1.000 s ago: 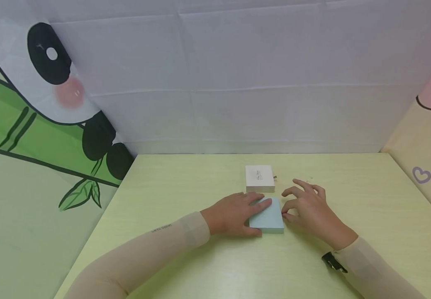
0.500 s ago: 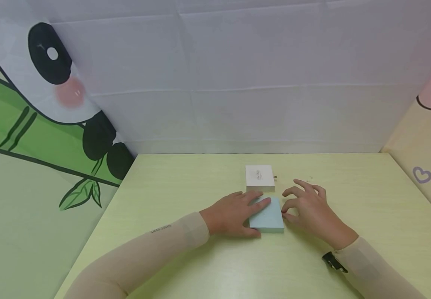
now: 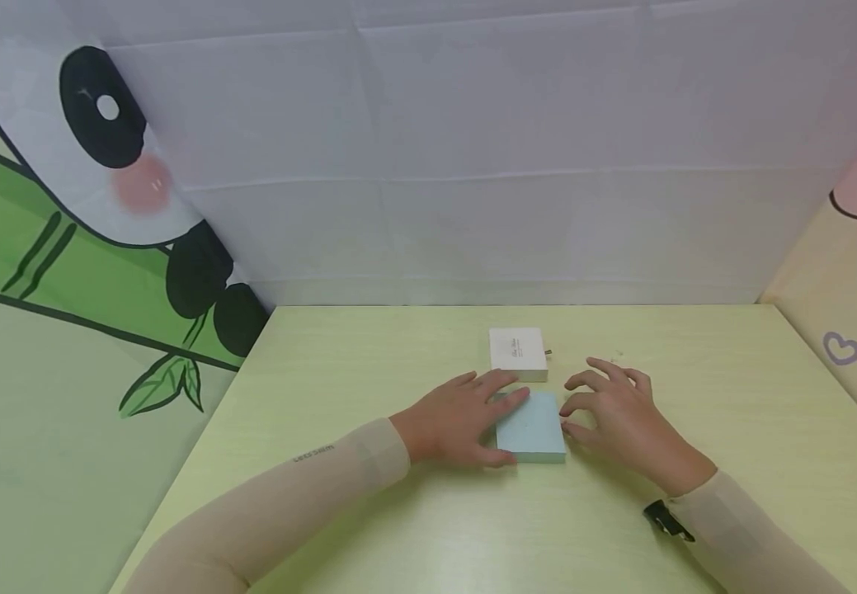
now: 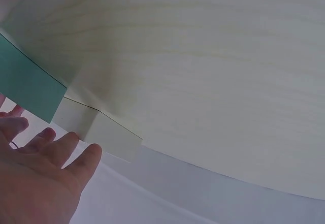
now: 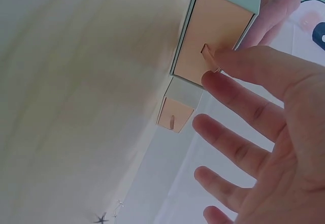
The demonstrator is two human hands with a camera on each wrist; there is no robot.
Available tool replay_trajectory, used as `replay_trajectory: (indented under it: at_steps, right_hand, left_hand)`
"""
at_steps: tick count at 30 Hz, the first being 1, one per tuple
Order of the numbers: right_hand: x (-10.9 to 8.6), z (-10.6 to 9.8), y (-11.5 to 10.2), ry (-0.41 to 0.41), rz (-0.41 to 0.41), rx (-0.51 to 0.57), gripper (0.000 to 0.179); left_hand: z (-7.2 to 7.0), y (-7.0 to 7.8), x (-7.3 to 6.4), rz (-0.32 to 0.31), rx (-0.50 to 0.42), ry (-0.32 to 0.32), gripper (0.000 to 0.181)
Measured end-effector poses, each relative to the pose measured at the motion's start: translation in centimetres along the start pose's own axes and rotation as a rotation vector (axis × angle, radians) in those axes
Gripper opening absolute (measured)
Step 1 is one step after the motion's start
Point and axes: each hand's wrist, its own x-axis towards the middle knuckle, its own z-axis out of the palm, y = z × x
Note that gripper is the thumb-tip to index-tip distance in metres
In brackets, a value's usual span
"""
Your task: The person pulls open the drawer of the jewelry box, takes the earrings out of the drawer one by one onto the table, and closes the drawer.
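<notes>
A light blue drawer box [image 3: 535, 433] lies flat on the table. My left hand [image 3: 461, 421] is at its left side, fingers spread and fairly straight, the index finger over its top and the thumb near its front corner. At its right end is my right hand [image 3: 614, 421], thumb and index finger pinching a small ribbon pull tab [image 5: 208, 56]; the other fingers are spread. In the right wrist view, the peach-coloured drawer front [image 5: 218, 28] sits inside the blue sleeve. Just behind lies a white drawer box [image 3: 517, 351] with dark lettering, overlapped by left fingertips in the head view.
The white box has its own small tab [image 5: 172, 122] on its right end. Beyond it on the pale wood table [image 3: 369, 355] lie a tiny dark star-shaped piece [image 5: 101, 218] and a thin silvery piece [image 5: 118, 209]. A white cloth wall [image 3: 473, 231] rises behind.
My left hand has slid slightly left and back, uncovering more of the blue box's top. My right hand stays at the tab, and both boxes look unmoved.
</notes>
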Motion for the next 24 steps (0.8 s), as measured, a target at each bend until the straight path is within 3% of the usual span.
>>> replay_trajectory:
  at_steps: [9, 18, 24]
  right_hand:
    - [0.1, -0.4, -0.1, -0.019, 0.017, 0.019, 0.008]
    - [-0.1, -0.5, 0.5, -0.026, 0.003, -0.029, 0.025]
    - [-0.5, -0.7, 1.1, -0.030, -0.009, -0.020, 0.034]
  left_hand:
    - [-0.4, -0.6, -0.5, -0.015, -0.030, -0.021, 0.095]
    - [-0.6, -1.3, -1.0, -0.062, -0.045, -0.034, 0.089]
    - [0.0, -2.5, -1.4, -0.094, -0.076, -0.017, 0.087]
